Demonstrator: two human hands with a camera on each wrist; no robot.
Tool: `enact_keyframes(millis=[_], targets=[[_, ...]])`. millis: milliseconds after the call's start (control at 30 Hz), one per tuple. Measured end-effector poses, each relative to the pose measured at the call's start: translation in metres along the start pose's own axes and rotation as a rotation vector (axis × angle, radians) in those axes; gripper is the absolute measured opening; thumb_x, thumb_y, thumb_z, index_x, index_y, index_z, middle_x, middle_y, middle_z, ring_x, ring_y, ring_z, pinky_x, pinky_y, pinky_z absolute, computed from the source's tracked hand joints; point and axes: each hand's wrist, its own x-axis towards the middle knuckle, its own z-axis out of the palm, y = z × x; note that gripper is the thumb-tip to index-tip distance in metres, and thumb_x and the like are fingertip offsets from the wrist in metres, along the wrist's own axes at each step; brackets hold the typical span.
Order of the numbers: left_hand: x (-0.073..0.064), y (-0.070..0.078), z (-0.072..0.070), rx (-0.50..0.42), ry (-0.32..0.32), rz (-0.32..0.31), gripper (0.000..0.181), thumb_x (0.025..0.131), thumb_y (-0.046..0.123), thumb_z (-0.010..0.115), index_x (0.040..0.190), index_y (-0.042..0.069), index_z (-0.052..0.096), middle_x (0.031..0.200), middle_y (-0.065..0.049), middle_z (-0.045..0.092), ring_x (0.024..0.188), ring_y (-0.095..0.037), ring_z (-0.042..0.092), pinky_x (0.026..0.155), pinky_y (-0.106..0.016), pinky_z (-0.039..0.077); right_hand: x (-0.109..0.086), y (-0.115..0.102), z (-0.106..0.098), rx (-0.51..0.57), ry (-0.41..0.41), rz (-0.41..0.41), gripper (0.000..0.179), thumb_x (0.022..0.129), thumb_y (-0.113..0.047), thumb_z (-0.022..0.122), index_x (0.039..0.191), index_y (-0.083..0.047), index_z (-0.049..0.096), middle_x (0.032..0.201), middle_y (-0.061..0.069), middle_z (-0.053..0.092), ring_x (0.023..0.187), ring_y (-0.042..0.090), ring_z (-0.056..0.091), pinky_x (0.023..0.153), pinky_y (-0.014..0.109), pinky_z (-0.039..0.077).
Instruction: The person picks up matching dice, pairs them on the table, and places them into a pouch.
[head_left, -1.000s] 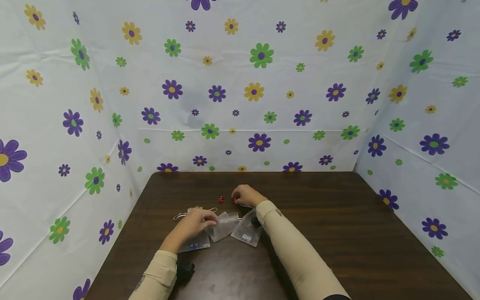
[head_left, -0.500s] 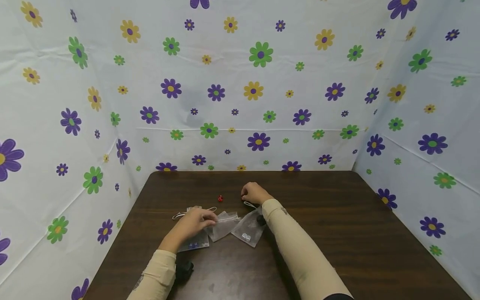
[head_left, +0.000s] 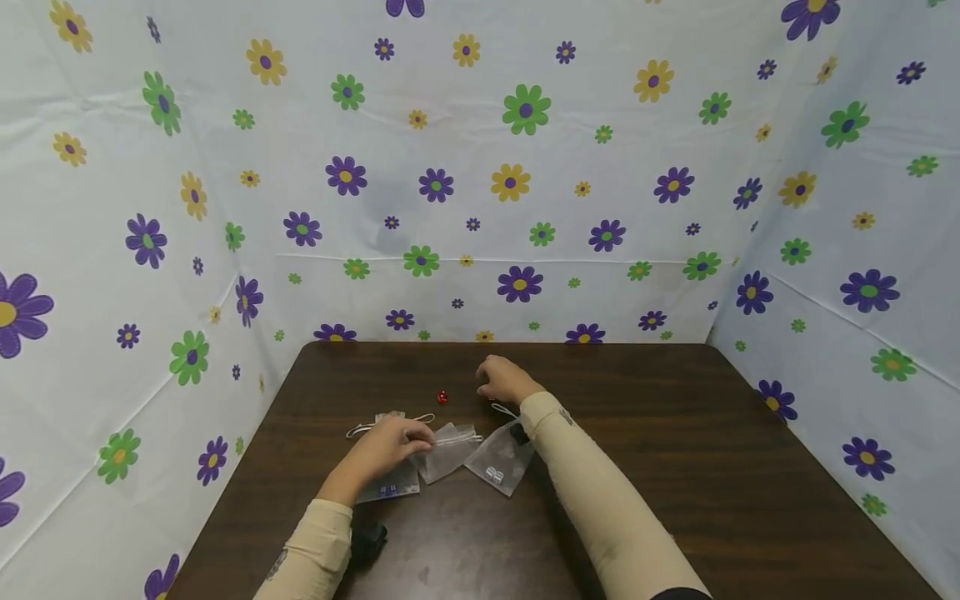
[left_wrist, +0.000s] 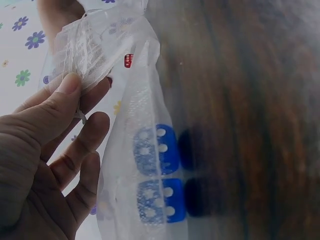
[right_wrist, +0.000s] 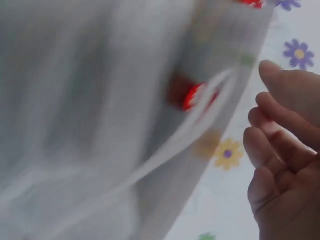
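My left hand [head_left: 393,446] pinches the top of a sheer white drawstring bag [left_wrist: 95,45] between thumb and fingers. Below it lies another sheer bag with blue dice [left_wrist: 160,150] inside, white-pipped. A third bag [head_left: 495,458], holding clear white-marked dice [head_left: 494,475], lies under my right forearm, its white cord loop [right_wrist: 165,145] stretching toward the far side. My right hand [head_left: 508,381] hovers beyond that loop, fingers loosely bent and holding nothing. Just under its fingertips is a red die [right_wrist: 192,97], partly covered by the cord in the right wrist view. Another red die [head_left: 442,397] sits farther left.
The dark wooden table [head_left: 637,433] reaches back to a white sheet with printed flowers [head_left: 480,208], which also runs along both sides. A black device [head_left: 369,542] hangs under my left wrist.
My right hand has slid a red die a little to the right, away from the other, then let go and lifted slightly. The left hand keeps its place.
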Motion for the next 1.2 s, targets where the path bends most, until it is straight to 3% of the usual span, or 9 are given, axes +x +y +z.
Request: enact_keyframes(millis=[133,200,333,400,467,633,767,933,1200], targets=[[0.000,-0.001,0.000,0.013,0.002,0.018,0.004,0.092,0.015,0.074,0.095,0.016,0.077,0.088,0.011,0.073,0.074,0.001,0.057,0.096,-0.053,0.047,0.008,-0.016,-0.002,0.022,-0.008,-0.063,0.028,0.095,-0.014,0.074,0.119,0.000,0.071,0.116,0.012,0.066,0.112,0.027,0.062,0.098,0.039,0.049],[0.000,-0.001,0.000,0.015,0.006,0.027,0.004,0.092,0.015,0.074,0.095,0.016,0.077,0.088,0.012,0.073,0.074,0.001,0.058,0.101,-0.059,0.042,0.013,-0.023,0.000,0.029,-0.019,-0.083,0.027,0.094,-0.013,0.074,0.118,-0.001,0.071,0.114,0.011,0.066,0.110,0.026,0.062,0.096,0.039,0.050],[-0.001,-0.001,-0.001,0.022,0.018,0.050,0.004,0.091,0.014,0.074,0.094,0.015,0.077,0.087,0.010,0.073,0.072,0.001,0.057,0.084,-0.042,0.053,0.022,-0.036,0.005,0.009,-0.037,-0.112,0.026,0.094,-0.012,0.075,0.117,-0.002,0.072,0.112,0.010,0.067,0.107,0.025,0.063,0.095,0.037,0.051],[0.000,-0.002,-0.001,0.016,0.019,0.058,0.004,0.092,0.014,0.074,0.094,0.015,0.077,0.087,0.009,0.073,0.071,0.001,0.056,0.070,-0.031,0.051,0.026,-0.041,0.008,0.007,-0.048,-0.114,0.026,0.093,-0.011,0.076,0.116,-0.002,0.072,0.113,0.010,0.068,0.108,0.025,0.064,0.095,0.036,0.051],[0.000,-0.003,-0.002,0.009,0.016,0.067,0.003,0.092,0.014,0.074,0.094,0.014,0.077,0.087,0.008,0.073,0.071,0.000,0.057,0.067,-0.026,0.049,0.028,-0.045,0.012,0.001,-0.065,-0.111,0.027,0.093,-0.011,0.076,0.119,-0.003,0.072,0.115,0.010,0.068,0.110,0.024,0.064,0.096,0.035,0.050],[-0.001,-0.004,-0.002,-0.004,-0.003,0.047,0.004,0.092,0.015,0.073,0.094,0.015,0.077,0.087,0.009,0.073,0.073,0.000,0.058,0.067,-0.026,0.049,0.033,-0.050,0.023,-0.025,-0.101,-0.139,0.033,0.093,-0.013,0.076,0.125,-0.006,0.070,0.119,0.008,0.065,0.113,0.022,0.060,0.099,0.034,0.048],[-0.004,-0.004,-0.002,-0.014,-0.002,0.030,0.004,0.092,0.016,0.073,0.094,0.017,0.077,0.088,0.011,0.073,0.075,0.001,0.059,0.070,-0.026,0.050,0.034,-0.051,0.026,-0.041,-0.104,-0.177,0.025,0.093,-0.011,0.075,0.117,-0.006,0.073,0.112,0.006,0.065,0.106,0.020,0.061,0.095,0.034,0.050],[-0.007,-0.003,-0.003,-0.013,0.005,0.023,0.005,0.093,0.016,0.073,0.095,0.018,0.077,0.089,0.011,0.072,0.077,-0.001,0.060,0.070,-0.027,0.051,0.035,-0.051,0.027,-0.045,-0.094,-0.146,0.012,0.092,-0.006,0.075,0.104,-0.009,0.077,0.101,0.003,0.071,0.098,0.018,0.065,0.089,0.033,0.053],[-0.009,-0.003,-0.004,-0.002,0.014,0.022,0.005,0.093,0.015,0.073,0.095,0.018,0.077,0.090,0.010,0.073,0.079,-0.002,0.062,0.071,-0.028,0.052,0.035,-0.050,0.030,-0.048,-0.077,-0.123,0.009,0.094,-0.008,0.073,0.100,-0.011,0.078,0.095,0.000,0.072,0.089,0.013,0.065,0.082,0.029,0.053]])
